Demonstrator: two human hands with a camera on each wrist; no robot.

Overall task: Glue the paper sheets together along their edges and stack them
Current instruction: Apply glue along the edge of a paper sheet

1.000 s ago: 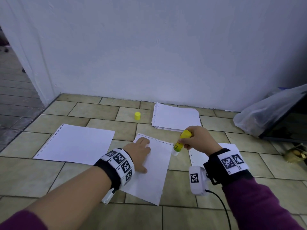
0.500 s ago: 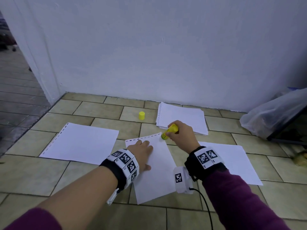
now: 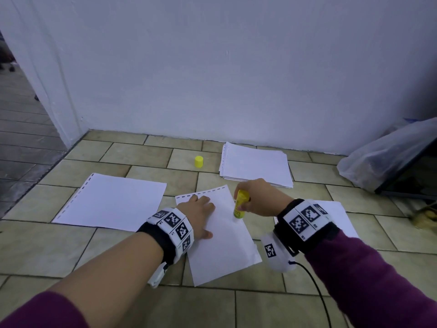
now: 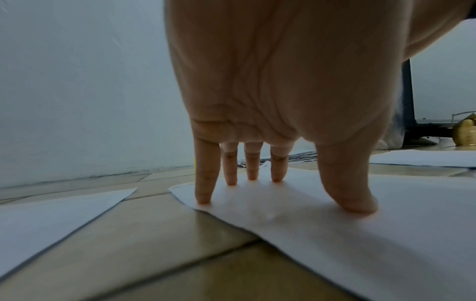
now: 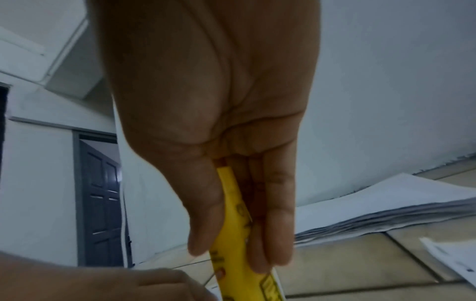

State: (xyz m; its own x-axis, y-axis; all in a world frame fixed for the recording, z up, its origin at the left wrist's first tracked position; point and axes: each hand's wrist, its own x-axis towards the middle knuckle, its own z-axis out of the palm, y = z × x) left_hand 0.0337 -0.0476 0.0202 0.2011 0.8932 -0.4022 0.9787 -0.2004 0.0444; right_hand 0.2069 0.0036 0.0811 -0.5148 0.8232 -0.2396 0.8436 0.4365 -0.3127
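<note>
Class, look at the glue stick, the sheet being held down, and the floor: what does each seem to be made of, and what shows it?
Glue stick: glossy yellow plastic, apparently, with a printed label.
Sheet: thin matte white paper; punched holes line its far edge.
Floor: beige tiles, probably ceramic, with dark grout lines and a faint sheen.

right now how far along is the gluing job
Done: yellow cap is off, lying on the tiles. In hand: left hand presses the middle sheet flat; right hand holds the glue stick at its right edge. Left: the paper stack and stacking.
</note>
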